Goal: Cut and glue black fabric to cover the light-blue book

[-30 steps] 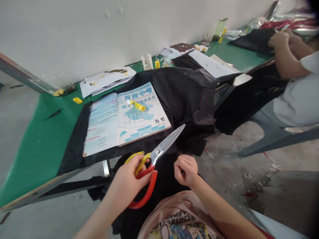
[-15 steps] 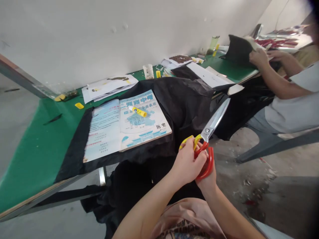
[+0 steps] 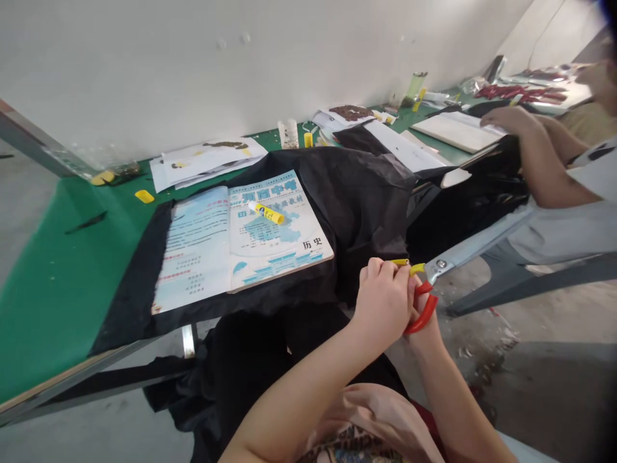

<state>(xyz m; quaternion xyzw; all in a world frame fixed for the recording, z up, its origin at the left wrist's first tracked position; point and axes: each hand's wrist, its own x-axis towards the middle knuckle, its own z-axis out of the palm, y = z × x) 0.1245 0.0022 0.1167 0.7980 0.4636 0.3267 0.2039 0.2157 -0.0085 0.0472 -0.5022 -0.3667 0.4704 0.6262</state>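
The scissors (image 3: 457, 256) have swung rightward, off the history textbook (image 3: 279, 239) to the hands' left, and the blades now lie lower. The left hand (image 3: 385, 296) clasps the handles. The right hand (image 3: 427, 329), earlier apart, is tucked behind it, its grip hidden.

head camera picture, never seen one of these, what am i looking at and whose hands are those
There is no machine here: a person wears a camera on the head, so this one view looks forward and down at their own bare arms. The left hand grips the yellow handle of the scissors, whose blades point right; the right hand, mostly hidden behind it, is at the red handle. On the green table lies black cloth, with an open book on it and a glue stick on the book. At far right is a co-worker's hand.
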